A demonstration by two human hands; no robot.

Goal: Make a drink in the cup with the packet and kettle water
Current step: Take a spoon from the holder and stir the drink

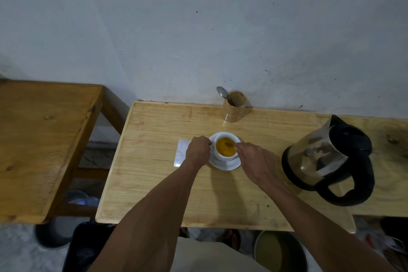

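Pale wood desk (154, 183) fills the middle of the view, pushed against a scuffed white wall (198, 28); a second, darker wooden table (39, 139) stands to its left with a gap between. Steel kettle (326, 159) with black handle and base sits upright at the desk's right side, well apart from the cup, lid shut. Both bare forearms reach in from the bottom edge toward the centre. White saucer (227, 164) lies mid-desk, carrying the white cup (225, 147) — cup holds yellow-orange liquid with a darker patch near the far side. Left hand (197, 150) is curled closed at the cup's left side, fingers pinched at the rim or handle; exact grip hidden. Right hand (251, 159) touches the cup's right rim with fingertips pinched together; cannot tell if it holds anything. White packet (182, 152) lies flat on the desk just left of the saucer, partly under the left hand. Small wooden holder (234, 107) stands at the desk's back edge near the wall — one metal spoon (221, 92) leans in it, bowl up.
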